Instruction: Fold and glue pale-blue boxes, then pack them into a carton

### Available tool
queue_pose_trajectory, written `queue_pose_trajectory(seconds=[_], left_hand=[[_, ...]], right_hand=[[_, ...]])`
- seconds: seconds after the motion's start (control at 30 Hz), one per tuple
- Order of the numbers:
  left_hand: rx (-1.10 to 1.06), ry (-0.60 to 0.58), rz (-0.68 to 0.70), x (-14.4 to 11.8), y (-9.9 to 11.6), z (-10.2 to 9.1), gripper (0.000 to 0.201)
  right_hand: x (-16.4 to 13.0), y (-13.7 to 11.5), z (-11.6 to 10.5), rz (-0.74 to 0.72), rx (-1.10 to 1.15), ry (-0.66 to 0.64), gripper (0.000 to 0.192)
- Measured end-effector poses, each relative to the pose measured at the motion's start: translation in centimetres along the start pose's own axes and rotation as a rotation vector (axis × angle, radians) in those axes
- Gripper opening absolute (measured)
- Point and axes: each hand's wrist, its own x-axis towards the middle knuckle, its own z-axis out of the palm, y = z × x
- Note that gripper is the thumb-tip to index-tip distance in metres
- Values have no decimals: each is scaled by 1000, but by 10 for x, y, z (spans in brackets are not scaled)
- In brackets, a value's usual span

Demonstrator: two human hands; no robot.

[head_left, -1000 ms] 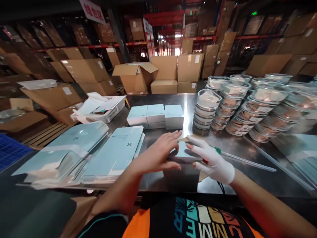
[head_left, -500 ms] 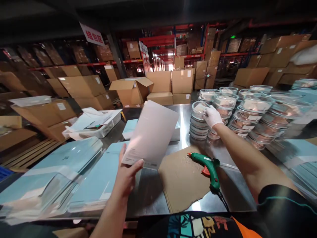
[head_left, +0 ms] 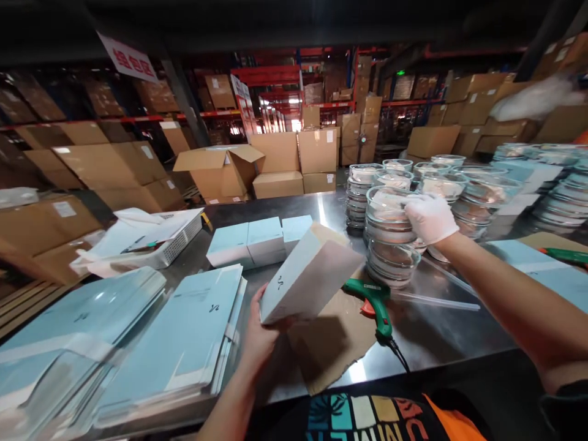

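My bare left hand [head_left: 261,334] grips a pale blue and white carton [head_left: 303,288], now in box shape and tilted above the table. My right hand [head_left: 432,219], in a white glove, has its fingers closed on the side of a round glass container [head_left: 388,205] in a near stack. Whether that container is lifted off those below cannot be made out. A green glue gun [head_left: 379,306] with a red trigger lies on a cardboard sheet [head_left: 321,358], partly behind the carton. Clear glue sticks [head_left: 441,301] lie to its right.
Flat pale blue cartons [head_left: 184,331] are piled at the left. Small blue boxes [head_left: 250,242] stand behind the held carton. A white basket [head_left: 179,242] holds papers. More glass container stacks [head_left: 482,196] and another green glue gun [head_left: 569,254] are at the right.
The carton in my left hand has turned from a flat-looking face to a box shape. My right hand and the glass container have come nearer and to the right. The view has swung right.
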Motion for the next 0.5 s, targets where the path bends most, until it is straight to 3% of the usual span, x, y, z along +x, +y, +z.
queue_pose_trajectory(seconds=[0.1, 0.23, 0.33, 0.43, 0.5], left_hand=[[-89, -50, -53, -5, -5, 11, 97], [-443, -271, -327, -8, 0, 43, 92], [-649, -492, -420, -5, 18, 96, 86], [-753, -714, -406, 3, 39, 166, 79], [-810, -801, -445, 10, 49, 211, 69]], right_hand=[[-21, -4, -13, -15, -5, 31, 14], [-56, -4, -19, 68, -47, 108, 20], [-77, -5, -15, 136, -53, 108, 25], [-86, -8, -4, 215, -39, 80, 24], [-87, -11, 4, 308, -38, 89, 20]])
